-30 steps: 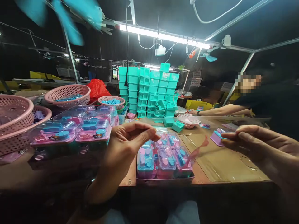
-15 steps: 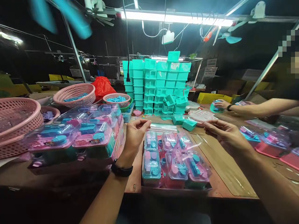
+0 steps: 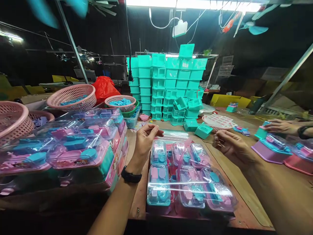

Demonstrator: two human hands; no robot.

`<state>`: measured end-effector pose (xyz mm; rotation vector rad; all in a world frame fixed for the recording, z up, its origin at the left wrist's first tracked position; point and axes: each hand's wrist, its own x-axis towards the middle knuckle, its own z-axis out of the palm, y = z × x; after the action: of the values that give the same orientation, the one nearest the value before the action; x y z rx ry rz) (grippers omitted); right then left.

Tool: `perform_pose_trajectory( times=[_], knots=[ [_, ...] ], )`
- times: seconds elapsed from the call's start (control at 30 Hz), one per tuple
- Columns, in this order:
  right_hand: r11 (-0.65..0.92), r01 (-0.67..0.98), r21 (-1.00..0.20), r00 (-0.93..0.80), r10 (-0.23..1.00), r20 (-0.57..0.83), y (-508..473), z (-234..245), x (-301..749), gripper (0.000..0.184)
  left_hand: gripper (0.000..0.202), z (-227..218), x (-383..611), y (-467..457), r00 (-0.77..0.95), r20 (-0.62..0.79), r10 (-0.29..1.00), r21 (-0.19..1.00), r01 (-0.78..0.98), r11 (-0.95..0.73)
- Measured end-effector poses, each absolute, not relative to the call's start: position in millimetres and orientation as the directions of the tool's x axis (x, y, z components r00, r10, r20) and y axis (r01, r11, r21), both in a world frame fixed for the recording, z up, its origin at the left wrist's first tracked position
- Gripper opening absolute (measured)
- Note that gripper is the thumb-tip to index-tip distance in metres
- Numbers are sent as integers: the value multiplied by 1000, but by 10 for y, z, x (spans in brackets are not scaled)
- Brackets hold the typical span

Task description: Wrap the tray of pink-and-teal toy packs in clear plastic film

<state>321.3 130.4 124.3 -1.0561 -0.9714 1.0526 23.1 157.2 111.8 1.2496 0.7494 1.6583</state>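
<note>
My left hand [image 3: 146,140], with a dark band on its wrist, pinches one side of a clear plastic film [image 3: 174,134]. On the other side my right hand [image 3: 227,147], slightly blurred, is closed in a pinch on the film. Below and between my hands lies a pack of toy sets [image 3: 160,184], several clear-lidded boxes with pink and blue pieces inside. Glossy streaks of film cross over their lids. A translucent pink strip [image 3: 181,156] stands up from the middle of the pack.
To the left are stacked finished-looking toy packs [image 3: 80,143] and pink baskets [image 3: 70,94]. Turquoise bins [image 3: 158,81] are piled behind. At right a co-worker's hand [image 3: 281,125] holds a turquoise piece above a purple-based box [image 3: 271,151]. A sheet of brown board [image 3: 234,182] lies beside the pack.
The view has tilted down and come closer to the pack. Film streaks now lie across the front lids. My right hand has curled more. The co-worker's hand has moved nearer, over the boxes at right.
</note>
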Motion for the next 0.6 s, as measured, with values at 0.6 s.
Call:
perform_pose_trajectory(
  times=[0.6],
  knots=[
    [-61,133,-989,-580,804,-128,1413,1176,2851,42,16,1271,346,1421,-6,513,858,786,-398,-473]
  ],
)
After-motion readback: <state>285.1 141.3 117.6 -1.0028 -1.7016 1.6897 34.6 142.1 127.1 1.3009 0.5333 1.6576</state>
